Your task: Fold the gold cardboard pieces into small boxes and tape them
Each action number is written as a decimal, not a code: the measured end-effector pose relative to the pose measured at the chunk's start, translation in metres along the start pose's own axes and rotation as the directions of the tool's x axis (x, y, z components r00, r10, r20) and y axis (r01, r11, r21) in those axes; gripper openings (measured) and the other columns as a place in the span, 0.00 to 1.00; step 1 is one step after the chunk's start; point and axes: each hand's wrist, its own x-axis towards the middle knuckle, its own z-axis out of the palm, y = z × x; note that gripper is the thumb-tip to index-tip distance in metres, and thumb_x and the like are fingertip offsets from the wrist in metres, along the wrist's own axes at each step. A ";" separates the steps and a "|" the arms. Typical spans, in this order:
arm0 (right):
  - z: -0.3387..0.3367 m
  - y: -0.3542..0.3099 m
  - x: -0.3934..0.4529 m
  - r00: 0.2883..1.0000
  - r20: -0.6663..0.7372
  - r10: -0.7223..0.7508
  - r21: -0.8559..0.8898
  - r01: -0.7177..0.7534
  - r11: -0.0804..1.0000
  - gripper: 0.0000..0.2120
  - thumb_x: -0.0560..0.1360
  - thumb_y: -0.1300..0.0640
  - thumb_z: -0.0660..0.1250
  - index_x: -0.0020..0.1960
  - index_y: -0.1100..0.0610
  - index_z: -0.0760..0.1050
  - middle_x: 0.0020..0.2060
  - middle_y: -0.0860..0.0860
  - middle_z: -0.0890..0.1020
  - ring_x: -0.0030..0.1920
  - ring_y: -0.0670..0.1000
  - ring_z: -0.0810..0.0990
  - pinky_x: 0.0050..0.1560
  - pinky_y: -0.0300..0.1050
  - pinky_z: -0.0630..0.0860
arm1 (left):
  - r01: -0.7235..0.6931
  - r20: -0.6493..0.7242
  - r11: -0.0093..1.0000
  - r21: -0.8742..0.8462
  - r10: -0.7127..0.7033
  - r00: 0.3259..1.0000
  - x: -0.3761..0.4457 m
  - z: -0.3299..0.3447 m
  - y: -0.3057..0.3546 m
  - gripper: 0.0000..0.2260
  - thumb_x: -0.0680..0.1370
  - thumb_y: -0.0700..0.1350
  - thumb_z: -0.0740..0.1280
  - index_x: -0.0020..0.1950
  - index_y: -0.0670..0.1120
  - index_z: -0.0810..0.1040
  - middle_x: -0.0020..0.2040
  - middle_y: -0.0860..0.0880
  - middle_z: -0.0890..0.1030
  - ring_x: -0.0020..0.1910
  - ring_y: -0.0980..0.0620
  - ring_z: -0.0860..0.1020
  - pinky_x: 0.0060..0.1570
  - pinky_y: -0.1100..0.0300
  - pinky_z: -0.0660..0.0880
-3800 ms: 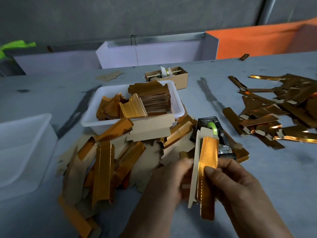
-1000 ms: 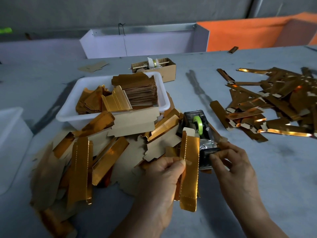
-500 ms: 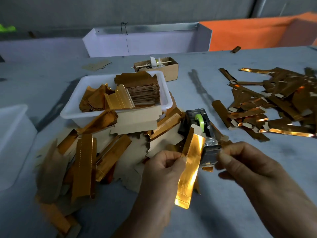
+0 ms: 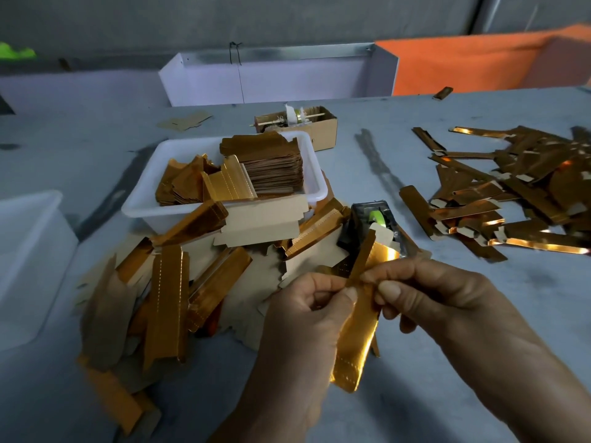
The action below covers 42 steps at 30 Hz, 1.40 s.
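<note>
A long folded gold cardboard piece (image 4: 355,340) hangs upright in front of me, above the grey table (image 4: 479,314). My left hand (image 4: 307,318) pinches it near its middle with thumb and forefinger. My right hand (image 4: 425,295) pinches the same spot from the right; whether a strip of tape lies under those fingers I cannot tell. Just behind the piece stands a black tape dispenser (image 4: 367,225) with a green roll. A heap of flat gold and brown blanks (image 4: 179,282) lies at the left, and a pile of folded gold pieces (image 4: 518,199) at the right.
A white plastic tub (image 4: 316,183) holding stacked blanks stands behind the heap. A small brown carton (image 4: 326,129) sits further back. Another white tub (image 4: 28,257) is at the left edge. White and orange panels (image 4: 287,78) close off the table's far side.
My right hand has come away from the tape dispenser and now pinches the gold piece beside my left thumb. The piece has tilted and moved nearer to me.
</note>
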 end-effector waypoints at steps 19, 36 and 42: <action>-0.002 -0.006 0.002 0.998 0.057 -0.022 -0.203 0.033 0.979 0.13 0.62 0.49 0.65 0.47 0.48 0.72 0.37 0.45 0.83 0.41 0.42 0.82 0.45 0.39 0.77 | 0.003 0.123 0.999 0.040 -0.008 0.992 -0.005 -0.014 0.010 0.14 0.73 0.36 0.69 0.40 0.57 0.83 0.39 0.57 0.85 0.41 0.58 0.84 0.41 0.61 0.79; 0.008 -0.008 -0.006 0.992 -0.072 -0.103 -0.603 0.039 0.797 0.13 0.71 0.49 0.68 0.45 0.41 0.64 0.38 0.41 0.78 0.40 0.37 0.77 0.39 0.27 0.74 | -0.119 0.049 0.985 0.124 0.114 0.992 -0.014 -0.003 0.007 0.09 0.76 0.43 0.67 0.42 0.57 0.80 0.40 0.60 0.83 0.43 0.63 0.81 0.37 0.71 0.76; 0.019 -0.001 -0.020 0.971 -0.180 -0.156 -0.770 -0.041 0.636 0.14 0.72 0.43 0.65 0.48 0.40 0.59 0.39 0.43 0.77 0.40 0.42 0.77 0.40 0.33 0.74 | -0.099 -0.112 0.978 0.185 0.121 0.986 -0.025 0.018 -0.008 0.15 0.75 0.38 0.68 0.40 0.59 0.79 0.44 0.52 0.84 0.46 0.58 0.82 0.45 0.66 0.78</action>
